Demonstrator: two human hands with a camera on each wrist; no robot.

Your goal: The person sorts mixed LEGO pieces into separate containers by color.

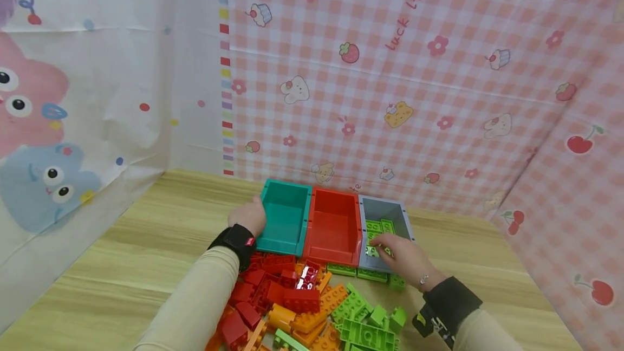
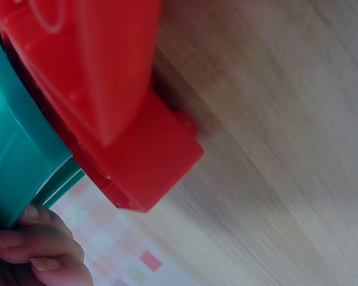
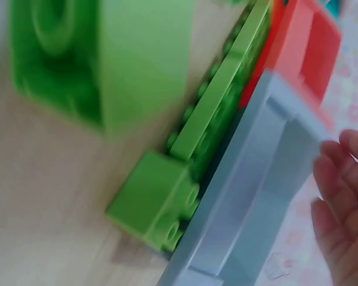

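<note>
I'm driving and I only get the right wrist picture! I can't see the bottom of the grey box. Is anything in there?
Observer: Yes, the head view shows green bricks lying inside the grey box.
Child: Cool! What's happening way over on the left?
Observer: The left hand is holding the left edge of the teal box.
Child: Any colours on the table besides green?
Observer: Yes, a bunch of red bricks lies in front of the teal box.

Pink checked cloth (image 1: 292, 45) behind, printed strawberries (image 1: 349, 54), cupcakes (image 1: 261, 14), "luck life". White cloth (image 1: 129, 69) at left, cartoon figures (image 1: 36, 91). Wood-grain table (image 1: 112, 259) below.
</note>
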